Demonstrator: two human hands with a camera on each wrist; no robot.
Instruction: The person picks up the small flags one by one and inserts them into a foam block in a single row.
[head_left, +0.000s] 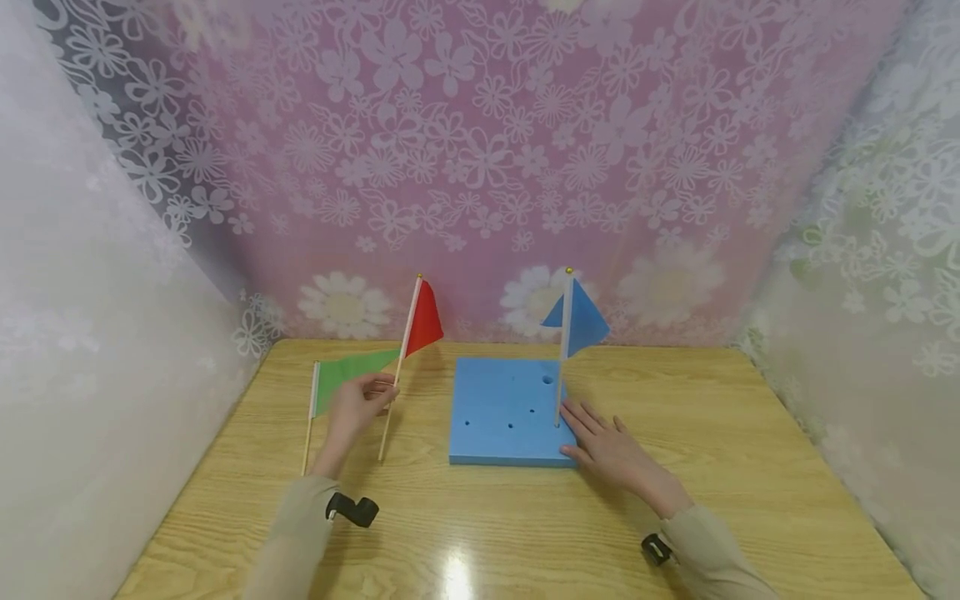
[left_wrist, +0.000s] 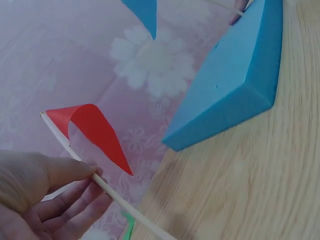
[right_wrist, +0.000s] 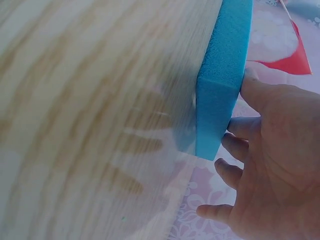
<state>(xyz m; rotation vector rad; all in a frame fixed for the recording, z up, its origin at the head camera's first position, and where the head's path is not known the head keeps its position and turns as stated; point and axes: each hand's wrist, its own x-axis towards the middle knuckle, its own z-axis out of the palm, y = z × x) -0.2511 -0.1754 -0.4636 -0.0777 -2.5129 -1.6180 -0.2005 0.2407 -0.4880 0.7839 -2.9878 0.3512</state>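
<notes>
My left hand (head_left: 358, 410) pinches the thin wooden stick of a red flag (head_left: 424, 321) between thumb and fingers; the flag is tilted, left of the blue foam block (head_left: 487, 392). In the left wrist view the thumb presses the stick (left_wrist: 117, 198) below the red cloth (left_wrist: 97, 125). A blue flag (head_left: 587, 321) stands upright in a hole near the block's right edge. Beside its foot my right hand (head_left: 611, 450) rests with spread, fairly straight fingers on that edge. The right wrist view shows the hand (right_wrist: 287, 150) touching the block's side (right_wrist: 217, 110).
A green flag (head_left: 341, 379) lies on the wooden table (head_left: 675, 417), partly behind the left hand and wrist. Several holes dot the block's top, one larger near the back right. A flowered curtain (head_left: 480, 167) hangs behind the table, with pale cloth at both sides.
</notes>
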